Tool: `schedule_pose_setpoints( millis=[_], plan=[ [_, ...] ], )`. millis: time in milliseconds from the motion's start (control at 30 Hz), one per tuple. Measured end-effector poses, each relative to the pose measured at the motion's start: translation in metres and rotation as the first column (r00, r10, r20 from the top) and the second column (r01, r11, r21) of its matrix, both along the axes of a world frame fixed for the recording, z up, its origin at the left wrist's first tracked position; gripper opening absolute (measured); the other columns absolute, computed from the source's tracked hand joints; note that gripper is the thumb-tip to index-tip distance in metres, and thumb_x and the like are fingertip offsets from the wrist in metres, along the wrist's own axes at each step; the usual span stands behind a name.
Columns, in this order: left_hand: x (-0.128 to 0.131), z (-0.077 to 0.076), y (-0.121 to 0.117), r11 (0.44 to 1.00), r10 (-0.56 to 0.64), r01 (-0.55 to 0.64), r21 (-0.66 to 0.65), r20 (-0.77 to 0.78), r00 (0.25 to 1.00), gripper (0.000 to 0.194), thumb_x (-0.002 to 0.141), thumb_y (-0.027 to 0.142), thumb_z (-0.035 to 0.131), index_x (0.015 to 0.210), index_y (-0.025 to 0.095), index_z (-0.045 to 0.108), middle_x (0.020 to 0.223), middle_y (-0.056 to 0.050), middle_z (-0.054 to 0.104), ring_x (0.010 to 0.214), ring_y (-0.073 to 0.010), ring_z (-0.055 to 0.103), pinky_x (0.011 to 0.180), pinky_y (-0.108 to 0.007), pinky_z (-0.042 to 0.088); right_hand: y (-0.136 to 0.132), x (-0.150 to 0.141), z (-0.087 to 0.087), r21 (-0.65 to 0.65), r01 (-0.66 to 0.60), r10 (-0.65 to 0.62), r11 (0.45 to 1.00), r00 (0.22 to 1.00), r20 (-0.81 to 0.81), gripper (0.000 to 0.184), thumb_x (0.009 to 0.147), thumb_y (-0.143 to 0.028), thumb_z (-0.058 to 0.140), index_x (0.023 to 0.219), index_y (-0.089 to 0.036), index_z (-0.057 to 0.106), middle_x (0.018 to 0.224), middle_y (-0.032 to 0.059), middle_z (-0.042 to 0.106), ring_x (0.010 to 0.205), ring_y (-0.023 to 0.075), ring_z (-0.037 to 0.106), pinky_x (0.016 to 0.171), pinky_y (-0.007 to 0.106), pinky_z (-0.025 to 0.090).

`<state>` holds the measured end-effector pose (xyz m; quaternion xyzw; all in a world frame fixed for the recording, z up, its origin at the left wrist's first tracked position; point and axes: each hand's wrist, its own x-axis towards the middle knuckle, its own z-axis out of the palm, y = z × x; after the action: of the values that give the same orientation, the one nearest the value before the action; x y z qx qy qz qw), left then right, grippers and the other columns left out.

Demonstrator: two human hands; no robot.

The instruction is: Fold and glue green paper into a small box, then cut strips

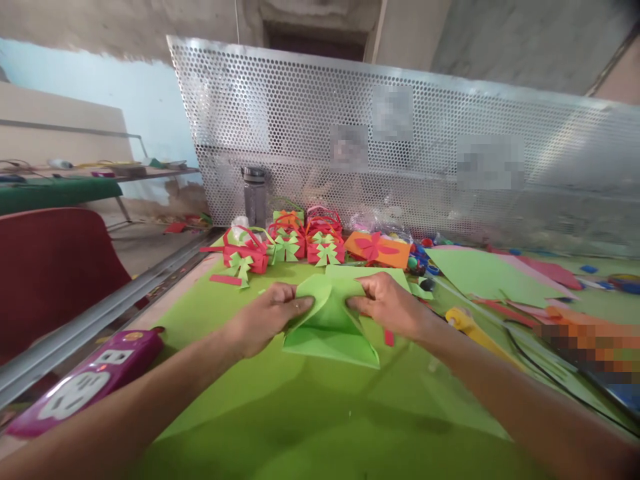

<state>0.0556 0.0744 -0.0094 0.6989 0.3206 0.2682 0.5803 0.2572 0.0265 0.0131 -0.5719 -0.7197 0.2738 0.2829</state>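
Left hand [273, 312] and right hand [393, 303]: each grip is clamped on the green paper [331, 347]. Apparent step: shaping folds. Next move likely calls for even pressure.

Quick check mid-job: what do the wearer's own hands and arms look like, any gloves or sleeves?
The left hand and right hand are ungloved. The left forearm and right forearm show no sleeve, watch, bracelet or cable. Some fingers are partly hidden, so rings can't be ruled out.
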Motion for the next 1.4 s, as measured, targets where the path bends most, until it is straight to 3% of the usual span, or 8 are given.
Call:
schedule_pose_setpoints(
  millis=[167,400,600,800,967,1200,1400],
  plan=[
    [0.0,0.001,0.003,0.992,0.02,-0.01,0.122,-0.081,0.996,0.04,0.077,0.04,0.053,0.047,0.019,0.037,0.039,0.009,0.027,0.037,-0.0053,0.021,0.037,-0.02,0.019,0.001,0.003,0.0,0.093,0.037,-0.044,0.995,0.996,0.081,0.015,0.074,-0.02,0.046,0.059,-0.018,0.045,0.055,-0.0061,0.036,0.053,0.0088,0.034,0.05,0.023,0.025],
    [-0.002,-0.004,0.008,0.969,0.048,-0.022,0.247,-0.1,0.994,0.042,0.08,0.042,0.049,0.048,0.02,0.032,0.044,0.008,0.024,0.041,-0.0059,0.019,0.037,-0.021,0.021,0.0,-0.002,0.004,0.184,0.105,-0.133,0.977,0.98,0.145,0.029,0.071,-0.019,0.049,0.052,-0.02,0.028,0.049,-0.0072,0.026,0.05,0.0078,0.026,0.048,0.024,0.018],
    [0.0,0.005,0.004,0.96,0.031,-0.009,0.281,-0.072,0.997,0.047,0.077,0.049,0.049,0.046,0.02,0.028,0.043,0.009,0.019,0.04,-0.0054,0.016,0.036,-0.02,0.018,0.004,0.009,0.003,0.121,0.048,-0.059,0.992,0.995,0.083,0.021,0.075,-0.026,0.052,0.056,-0.018,0.046,0.05,-0.0062,0.037,0.049,0.0085,0.034,0.046,0.022,0.025],
    [0.001,0.014,-0.002,0.962,0.033,-0.019,0.271,-0.047,0.998,0.044,0.078,0.05,0.048,0.049,0.019,0.035,0.044,0.008,0.026,0.039,-0.0055,0.022,0.035,-0.019,0.018,0.008,0.016,0.0,0.041,-0.051,0.05,0.998,0.999,0.018,0.024,0.076,-0.033,0.055,0.06,-0.015,0.059,0.05,-0.0032,0.049,0.053,0.012,0.046,0.047,0.023,0.034],
    [0.001,0.012,-0.002,0.957,0.071,-0.064,0.282,-0.015,0.997,0.039,0.079,0.047,0.046,0.053,0.019,0.039,0.048,0.007,0.032,0.042,-0.0066,0.028,0.039,-0.019,0.026,0.01,0.016,-0.002,0.029,-0.055,0.055,0.998,0.998,0.002,0.027,0.077,-0.033,0.051,0.057,-0.016,0.058,0.049,-0.003,0.048,0.053,0.0119,0.046,0.048,0.023,0.034],
    [0.003,0.007,-0.007,0.941,0.136,-0.131,0.311,0.005,0.991,0.043,0.08,0.047,0.045,0.05,0.02,0.033,0.046,0.007,0.025,0.042,-0.0071,0.023,0.038,-0.02,0.025,0.004,0.02,0.002,0.02,0.03,-0.031,0.999,0.999,0.037,0.027,0.075,-0.028,0.05,0.051,-0.017,0.048,0.044,-0.0062,0.041,0.042,0.0064,0.032,0.042,0.02,0.025],
    [-0.004,-0.005,-0.016,0.942,0.173,-0.152,0.299,-0.046,0.984,0.042,0.082,0.044,0.047,0.049,0.02,0.034,0.045,0.007,0.03,0.041,-0.0076,0.028,0.039,-0.021,0.028,-0.004,0.018,-0.01,0.031,0.063,-0.065,0.998,0.994,0.088,0.022,0.076,-0.023,0.048,0.055,-0.017,0.051,0.045,-0.006,0.042,0.042,0.0067,0.033,0.043,0.021,0.023]
  ],
)
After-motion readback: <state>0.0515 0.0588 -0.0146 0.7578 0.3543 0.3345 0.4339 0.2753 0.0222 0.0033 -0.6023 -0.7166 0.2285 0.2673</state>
